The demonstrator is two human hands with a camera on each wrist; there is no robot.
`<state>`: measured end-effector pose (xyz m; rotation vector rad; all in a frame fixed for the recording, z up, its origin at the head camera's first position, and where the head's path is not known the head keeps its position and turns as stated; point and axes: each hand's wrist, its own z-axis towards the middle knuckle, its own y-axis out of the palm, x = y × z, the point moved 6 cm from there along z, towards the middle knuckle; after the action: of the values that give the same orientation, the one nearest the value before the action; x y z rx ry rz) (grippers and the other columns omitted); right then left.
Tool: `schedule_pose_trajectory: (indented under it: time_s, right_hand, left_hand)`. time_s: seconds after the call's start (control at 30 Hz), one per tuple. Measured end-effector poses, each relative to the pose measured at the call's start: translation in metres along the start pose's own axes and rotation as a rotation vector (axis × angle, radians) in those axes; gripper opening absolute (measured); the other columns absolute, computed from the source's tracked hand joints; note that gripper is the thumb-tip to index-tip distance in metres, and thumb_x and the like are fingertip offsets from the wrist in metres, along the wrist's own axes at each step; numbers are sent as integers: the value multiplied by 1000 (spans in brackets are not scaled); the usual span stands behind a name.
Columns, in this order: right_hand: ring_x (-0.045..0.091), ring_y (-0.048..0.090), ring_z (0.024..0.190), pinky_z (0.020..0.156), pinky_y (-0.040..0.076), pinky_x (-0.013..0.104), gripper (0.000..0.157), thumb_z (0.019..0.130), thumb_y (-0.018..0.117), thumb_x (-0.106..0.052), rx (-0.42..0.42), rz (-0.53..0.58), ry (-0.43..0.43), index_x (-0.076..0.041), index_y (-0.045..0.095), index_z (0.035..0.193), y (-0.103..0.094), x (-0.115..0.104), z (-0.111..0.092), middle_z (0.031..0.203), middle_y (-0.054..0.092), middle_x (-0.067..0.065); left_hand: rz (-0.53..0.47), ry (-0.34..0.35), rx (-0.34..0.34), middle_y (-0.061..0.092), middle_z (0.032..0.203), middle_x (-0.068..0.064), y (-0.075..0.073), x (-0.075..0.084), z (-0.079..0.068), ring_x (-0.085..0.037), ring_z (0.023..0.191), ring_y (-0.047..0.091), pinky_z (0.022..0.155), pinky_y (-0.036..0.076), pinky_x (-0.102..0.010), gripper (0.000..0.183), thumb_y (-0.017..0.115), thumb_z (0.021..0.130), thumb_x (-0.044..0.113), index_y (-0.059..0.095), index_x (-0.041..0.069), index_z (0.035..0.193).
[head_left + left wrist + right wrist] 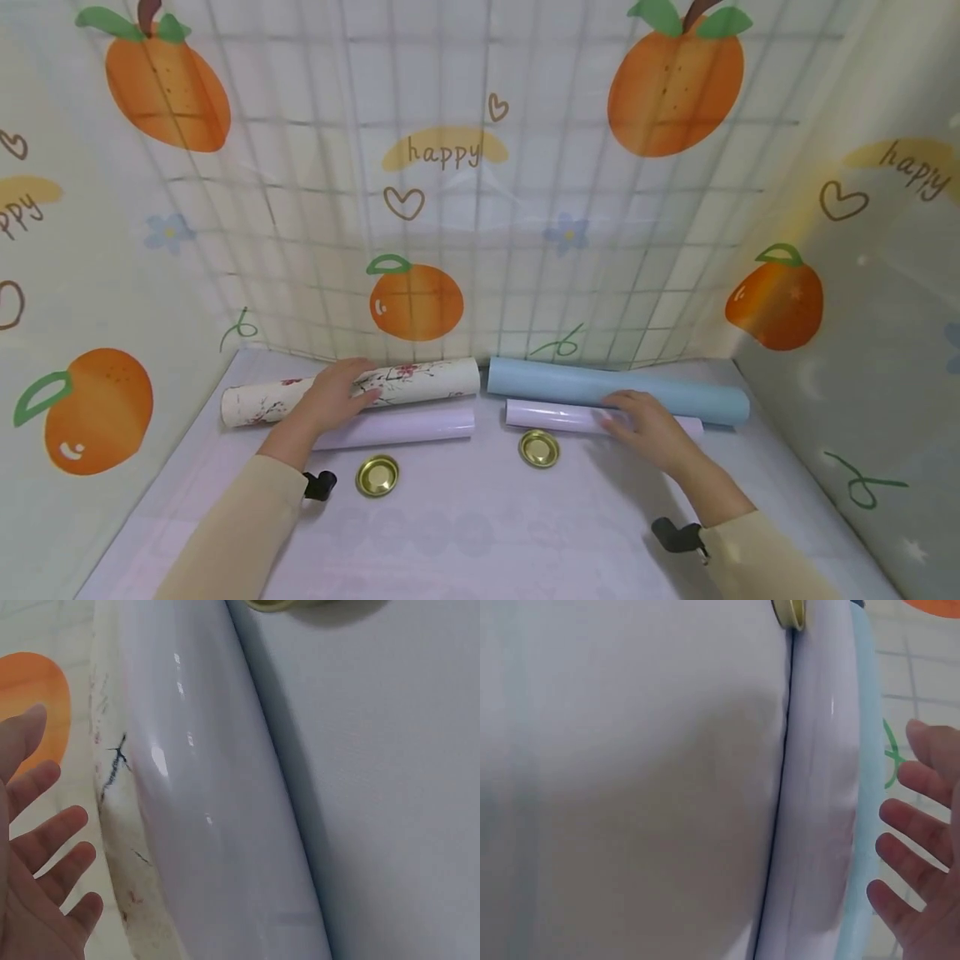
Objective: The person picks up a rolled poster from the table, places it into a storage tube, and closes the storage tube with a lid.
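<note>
My left hand is over the white roll with a red blossom print, at the back left of the table. In the left wrist view its fingers are spread and relaxed. A glossy lilac roll lies in front of the blossom roll. On the right, my other hand is over a second, thinner lilac roll, its fingertips overlapping the light blue roll behind. The right wrist view shows these fingers spread too, with nothing between them.
Two small gold round dishes, one left and one right, sit on the pale table in front of the rolls. Curtains printed with oranges enclose the back and both sides, with a wire grid behind the rear one.
</note>
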<state>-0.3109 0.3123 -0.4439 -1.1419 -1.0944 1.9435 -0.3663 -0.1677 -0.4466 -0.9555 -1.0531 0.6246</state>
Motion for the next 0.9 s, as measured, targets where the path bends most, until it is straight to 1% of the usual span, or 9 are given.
schedule_pose_trajectory:
  time_s: [0.17, 0.3, 0.53, 0.63, 0.77, 0.9]
  right_hand:
    - [43, 55, 120, 103, 41, 60, 37, 95, 71, -27, -4, 1, -2, -3, 68, 124, 6, 1, 1, 125, 64, 18]
    - [41, 55, 120, 103, 41, 59, 37, 95, 71, -27, 0, 5, -5, -5, 68, 124, 9, 3, 2, 124, 65, 15]
    - [42, 54, 122, 104, 40, 60, 37, 95, 70, -28, -13, 2, 14, -4, 68, 124, 13, 3, 3, 125, 64, 16]
    - [42, 53, 123, 105, 39, 60, 37, 96, 70, -28, -25, -4, 36, -5, 69, 125, 15, 4, 3, 127, 64, 16]
    - [41, 52, 124, 106, 39, 60, 37, 96, 69, -29, -42, -8, 53, -6, 68, 126, 18, 3, 4, 129, 63, 16]
    - [42, 51, 125, 106, 39, 60, 37, 96, 69, -27, -49, -13, 56, -7, 67, 127, 19, 1, 5, 130, 62, 16]
  left_hand:
    - [0, -13, -12, 44, 151, -19, 3, -5, 4, -42, 142, 35, 116, 25, -59, 55, 64, 99, 35, 52, 9, 146]
    - [6, 8, -16, 46, 150, -19, 3, -7, 6, -42, 141, 37, 116, 26, -58, 55, 65, 98, 34, 52, 9, 146]
    - [31, 57, 4, 54, 144, -18, -1, -11, 8, -42, 137, 43, 115, 30, -56, 52, 67, 97, 28, 55, 6, 143]
    - [21, 43, -24, 53, 145, -16, 1, -15, 9, -40, 137, 43, 115, 31, -55, 53, 66, 98, 29, 54, 7, 144]
    - [-1, 4, -64, 52, 147, -14, 5, -22, 9, -39, 137, 44, 115, 32, -55, 54, 65, 98, 33, 53, 12, 146]
    - [-5, -4, -62, 52, 147, -14, 6, -27, 9, -40, 136, 45, 114, 32, -56, 53, 66, 98, 34, 54, 16, 146]
